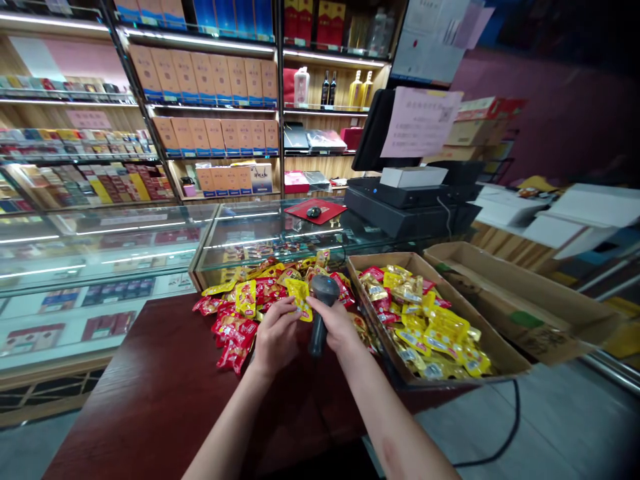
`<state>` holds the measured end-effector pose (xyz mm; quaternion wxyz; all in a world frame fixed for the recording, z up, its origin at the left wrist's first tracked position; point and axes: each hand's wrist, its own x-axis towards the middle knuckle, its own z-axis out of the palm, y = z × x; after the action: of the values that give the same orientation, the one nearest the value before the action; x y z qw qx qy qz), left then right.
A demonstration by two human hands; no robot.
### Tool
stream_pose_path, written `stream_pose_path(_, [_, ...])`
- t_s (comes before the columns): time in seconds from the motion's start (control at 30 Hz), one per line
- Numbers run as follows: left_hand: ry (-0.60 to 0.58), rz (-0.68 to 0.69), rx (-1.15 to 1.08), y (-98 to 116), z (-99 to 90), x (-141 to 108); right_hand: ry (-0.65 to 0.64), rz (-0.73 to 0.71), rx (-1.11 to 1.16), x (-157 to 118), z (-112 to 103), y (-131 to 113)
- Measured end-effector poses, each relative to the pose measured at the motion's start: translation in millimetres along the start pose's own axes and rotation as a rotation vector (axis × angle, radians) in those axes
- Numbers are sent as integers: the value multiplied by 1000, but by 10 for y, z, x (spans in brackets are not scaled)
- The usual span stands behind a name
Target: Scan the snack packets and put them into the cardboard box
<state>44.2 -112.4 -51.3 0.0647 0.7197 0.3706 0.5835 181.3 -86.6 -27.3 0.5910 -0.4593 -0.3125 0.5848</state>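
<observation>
My left hand (278,335) pinches a yellow snack packet (299,298) by its lower left side, above the dark red table. In my right hand (340,325) is a black handheld barcode scanner (320,327), its head at the top and its handle pointing down. The fingertips of that hand come close to the packet's right edge; whether they touch it I cannot tell. Behind and left of both hands lies a loose pile of red and yellow snack packets (235,331). On the right, a cardboard box (373,313) holds several yellow, gold and red packets.
An open cardboard box (510,283) stands beyond the filled one. A glass counter (260,230) carries a mouse (314,212) on a red mat (330,208) and a cash register (400,207) with a screen. A cable (515,420) hangs at the lower right.
</observation>
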Motion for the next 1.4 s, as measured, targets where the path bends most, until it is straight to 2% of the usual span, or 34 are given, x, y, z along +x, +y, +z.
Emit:
stream_pose_path(0.1, [-54,37,-14,76,-64,-48,-27,-26,-11,-6,25,28])
stream_pose_path(0.17, [-42,-70,-81,115,-97,-28,-43,-43,-22,0,46,33])
stream_pose_path(0.27, [96,-429,-296,110,-142,73,-35,-60,-81,-5,92,26])
stream_pose_path(0.33, [107,-737,-475,58,-186,162,-14,-87,-170,-37,131,22])
stream_pose_path(0.4, [-98,-1029,-640,-14,-245,239,11,-156,-305,-86,163,21])
stream_pose_path(0.47, [-295,-1193,-736,-93,-302,290,7,-254,-417,-135,174,21])
stream_pose_path(0.5, [-351,-1230,-749,-133,-324,308,-11,-295,-449,-155,169,22])
stream_pose_path(0.57, [-369,-1250,-723,-217,-348,337,-37,-342,-476,-191,141,19])
stream_pose_path(0.67, [-316,-1260,-670,-365,-336,405,-32,-307,-456,-292,88,-2])
stream_pose_path(0.73, [-271,-1265,-652,-475,-308,479,-75,-220,-379,-430,70,-23])
stream_pose_path(0.8, [-254,-1267,-651,-579,-274,565,-179,-63,-308,-617,68,-35])
stream_pose_path(0.87, [-268,-1270,-656,-663,-241,646,-276,67,-299,-810,66,-28])
stream_pose_path(0.97, [-319,-1284,-644,-740,-202,730,-387,176,-334,-1014,48,15])
stream_pose_path(1.07, [-369,-1288,-640,-781,-176,764,-423,191,-353,-1071,24,77])
stream_pose_path(1.4, [-423,-1287,-634,-871,-168,757,-377,149,-382,-988,82,138])
